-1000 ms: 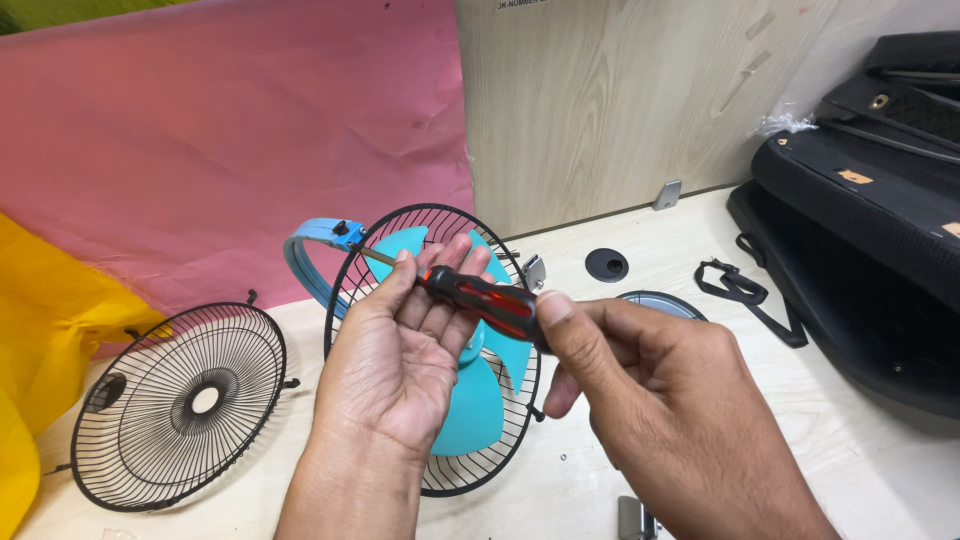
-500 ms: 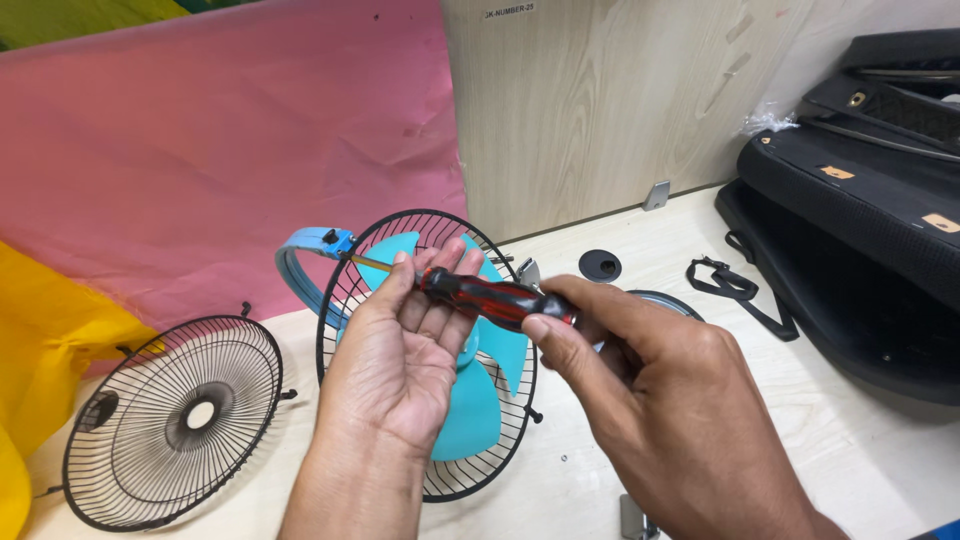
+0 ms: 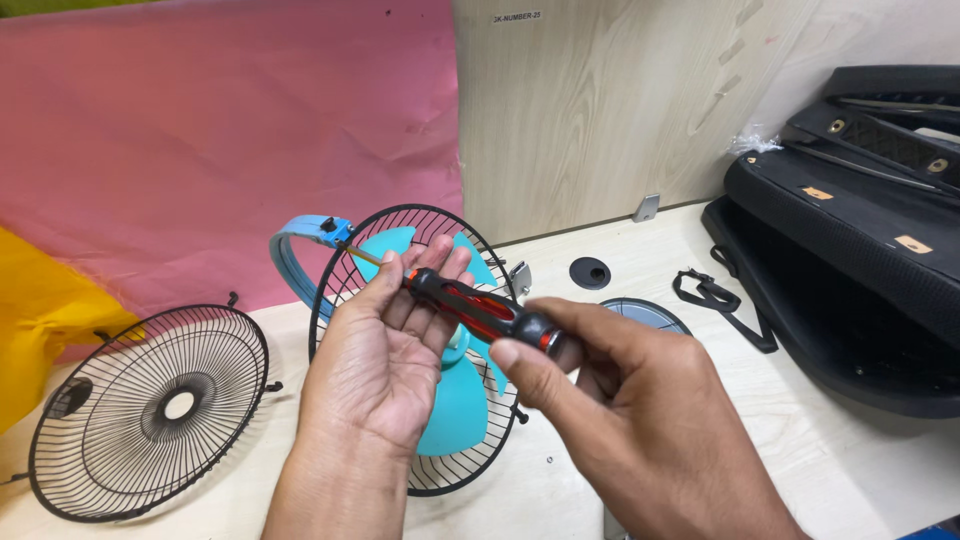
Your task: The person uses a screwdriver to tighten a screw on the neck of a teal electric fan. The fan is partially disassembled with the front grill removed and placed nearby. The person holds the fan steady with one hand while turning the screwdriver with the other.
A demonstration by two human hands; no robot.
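Mid-frame, both hands pinch a red-and-black-handled screwdriver (image 3: 480,308): left hand (image 3: 385,355) at the shaft end, right hand (image 3: 625,420) at the butt, over a black wire fan guard with turquoise blades (image 3: 455,410).

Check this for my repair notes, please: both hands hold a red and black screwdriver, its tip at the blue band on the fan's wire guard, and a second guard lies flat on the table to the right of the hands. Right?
Not quite. In the head view the second guard lies to the left of the hands, not the right. The rest holds: the left hand and right hand hold the red and black screwdriver, tip at the blue band on the fan's wire guard.
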